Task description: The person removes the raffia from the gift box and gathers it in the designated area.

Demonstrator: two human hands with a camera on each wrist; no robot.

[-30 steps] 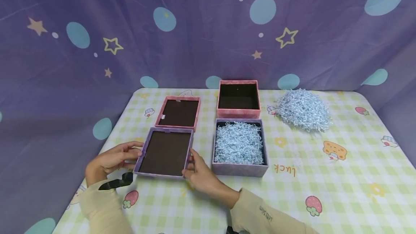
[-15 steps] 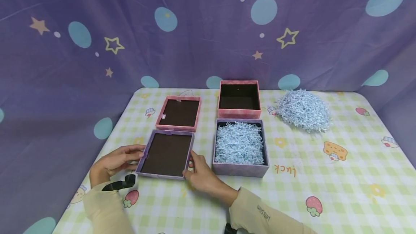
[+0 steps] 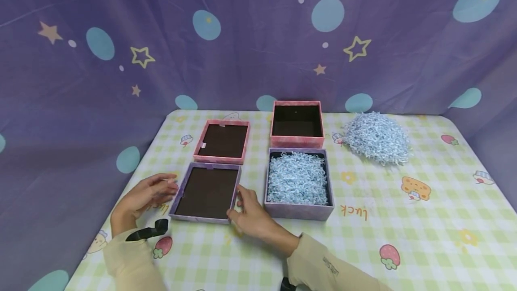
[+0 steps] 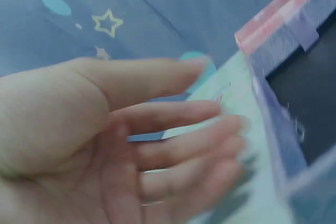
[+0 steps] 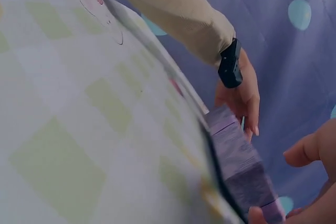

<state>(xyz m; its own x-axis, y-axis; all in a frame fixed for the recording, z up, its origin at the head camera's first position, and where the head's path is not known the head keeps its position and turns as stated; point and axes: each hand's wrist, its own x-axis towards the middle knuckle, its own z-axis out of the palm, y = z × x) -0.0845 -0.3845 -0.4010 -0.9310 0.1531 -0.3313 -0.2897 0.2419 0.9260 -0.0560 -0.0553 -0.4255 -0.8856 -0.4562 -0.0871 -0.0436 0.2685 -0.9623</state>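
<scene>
A purple box lid (image 3: 208,192) lies with its dark inside facing up at the left of the table. Just left of its rim is my left hand (image 3: 147,196), fingers loosely extended and holding nothing; the left wrist view shows a gap between the fingers (image 4: 184,150) and the lid's wall (image 4: 278,129). At the lid's right edge sits my right hand (image 3: 252,217), its thumb touching the near right corner. In the right wrist view, one finger (image 5: 304,152) stands apart from the lid's side (image 5: 244,166). To the right, a purple box (image 3: 299,211) contains light blue paper shreds (image 3: 298,178).
A pink lid (image 3: 224,140), inside up, lies directly behind the purple lid. Behind the purple box stands an empty pink box (image 3: 296,140). A heap of blue paper shreds (image 3: 376,138) rests at the back right of the checked tablecloth (image 3: 343,255).
The purple lid has shifted slightly toward me and come to lie on the table. My left hand has let go of its left rim and drawn away. The right hand has hardly moved.
</scene>
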